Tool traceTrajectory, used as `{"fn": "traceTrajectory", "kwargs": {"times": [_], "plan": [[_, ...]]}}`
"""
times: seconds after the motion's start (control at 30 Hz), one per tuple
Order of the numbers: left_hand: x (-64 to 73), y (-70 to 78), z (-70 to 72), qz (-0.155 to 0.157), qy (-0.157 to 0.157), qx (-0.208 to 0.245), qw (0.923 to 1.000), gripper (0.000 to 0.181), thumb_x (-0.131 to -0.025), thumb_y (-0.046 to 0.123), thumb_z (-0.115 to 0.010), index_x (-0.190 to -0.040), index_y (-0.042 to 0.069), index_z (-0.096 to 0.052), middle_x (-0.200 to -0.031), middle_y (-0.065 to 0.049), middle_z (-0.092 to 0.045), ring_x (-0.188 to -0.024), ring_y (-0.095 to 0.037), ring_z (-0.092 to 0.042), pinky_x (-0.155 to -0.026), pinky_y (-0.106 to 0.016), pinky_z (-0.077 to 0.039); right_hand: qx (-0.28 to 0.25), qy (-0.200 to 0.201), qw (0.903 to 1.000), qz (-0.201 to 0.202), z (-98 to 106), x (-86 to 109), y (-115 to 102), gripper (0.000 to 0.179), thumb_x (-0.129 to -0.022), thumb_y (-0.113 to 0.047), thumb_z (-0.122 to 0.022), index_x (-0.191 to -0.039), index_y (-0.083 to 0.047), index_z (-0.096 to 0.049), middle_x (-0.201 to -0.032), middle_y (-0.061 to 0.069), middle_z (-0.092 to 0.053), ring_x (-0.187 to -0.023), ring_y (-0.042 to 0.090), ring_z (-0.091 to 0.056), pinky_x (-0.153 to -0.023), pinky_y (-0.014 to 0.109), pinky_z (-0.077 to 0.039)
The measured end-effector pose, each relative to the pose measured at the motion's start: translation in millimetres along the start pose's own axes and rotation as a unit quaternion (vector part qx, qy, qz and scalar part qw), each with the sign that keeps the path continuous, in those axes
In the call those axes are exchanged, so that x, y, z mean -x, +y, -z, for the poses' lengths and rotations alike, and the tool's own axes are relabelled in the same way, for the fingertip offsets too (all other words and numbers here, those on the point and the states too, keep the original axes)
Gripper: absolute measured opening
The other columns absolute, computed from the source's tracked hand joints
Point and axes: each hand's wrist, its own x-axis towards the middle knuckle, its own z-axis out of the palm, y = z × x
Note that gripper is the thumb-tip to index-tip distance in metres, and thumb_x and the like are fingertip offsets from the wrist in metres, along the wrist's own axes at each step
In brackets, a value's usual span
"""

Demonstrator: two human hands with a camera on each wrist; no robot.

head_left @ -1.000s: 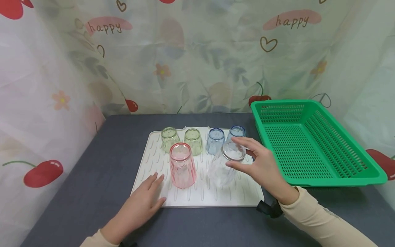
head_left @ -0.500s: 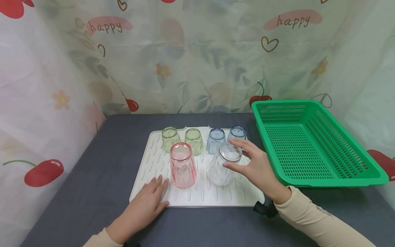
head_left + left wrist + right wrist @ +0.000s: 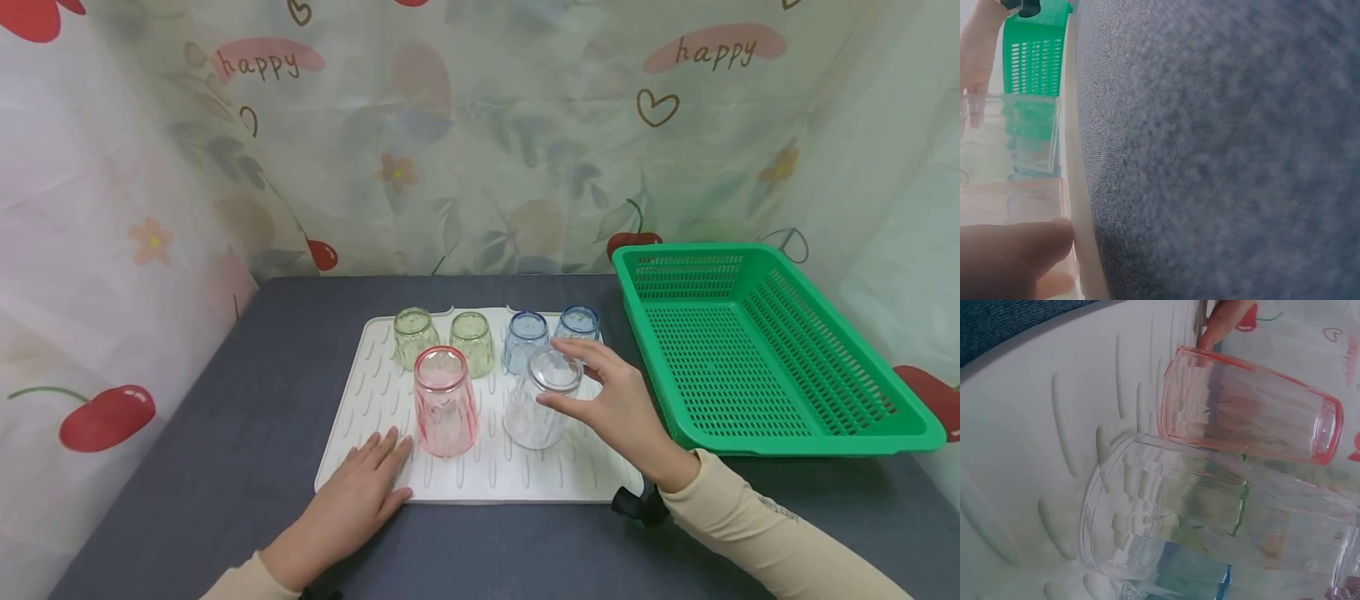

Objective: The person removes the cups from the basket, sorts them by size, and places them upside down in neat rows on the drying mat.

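My right hand (image 3: 617, 402) grips a clear glass (image 3: 534, 417) by its upturned base, thumb on the near side and fingers on the far side. The glass is upside down on the white draining mat (image 3: 480, 487), its rim at the ridged surface in the right wrist view. To its left a taller pink glass (image 3: 446, 408) is also inverted. My left hand (image 3: 356, 500) lies with its fingers extended on the mat's front left corner; its thumb (image 3: 1041, 244) shows at the mat's edge in the left wrist view.
Two small green glasses (image 3: 471, 346) and two small blue glasses (image 3: 526, 343) stand inverted along the mat's back; my right hand partly covers the rightmost. A green perforated basket (image 3: 787, 446) sits to the right on the dark tabletop (image 3: 247, 417). A patterned curtain (image 3: 480, 167) hangs behind.
My right hand has shifted slightly left with the clear glass, which went from tilted to nearly upright on the mat. The left hand has settled a little further onto the mat's corner.
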Motion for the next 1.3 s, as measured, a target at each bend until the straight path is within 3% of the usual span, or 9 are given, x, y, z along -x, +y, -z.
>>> {"fn": "traceTrajectory", "kwargs": {"times": [0.43, 1.3], "plan": [[0.1, -0.1, 1.9, 0.011, -0.026, 0.006, 0.9996, 0.059, -0.093, 0.032, -0.064, -0.141, 0.004, -0.048, -0.146, -0.021, -0.045, -0.135, -0.044, -0.041, -0.104, -0.062, -0.036, 0.005, -0.015, 0.9999, 0.003, -2, -3.8, -1, 0.068, -0.071, -0.025, -0.087, -0.132, -0.012, -0.06, -0.134, 0.006, -0.058, -0.125, 0.025, -0.053, -0.095, 0.051, -0.05], [0.1, 0.0, 1.1, 0.008, -0.028, 0.003, 0.9996, 0.057, -0.093, 0.032, -0.064, -0.14, 0.003, -0.049, -0.146, -0.021, -0.046, -0.134, -0.044, -0.041, -0.104, -0.062, -0.037, 0.012, -0.058, 0.9977, -0.034, -6, -13.0, -8, 0.069, -0.074, -0.028, -0.085, -0.136, -0.014, -0.056, -0.138, 0.008, -0.054, -0.128, 0.026, -0.051, -0.096, 0.048, -0.05]]}}
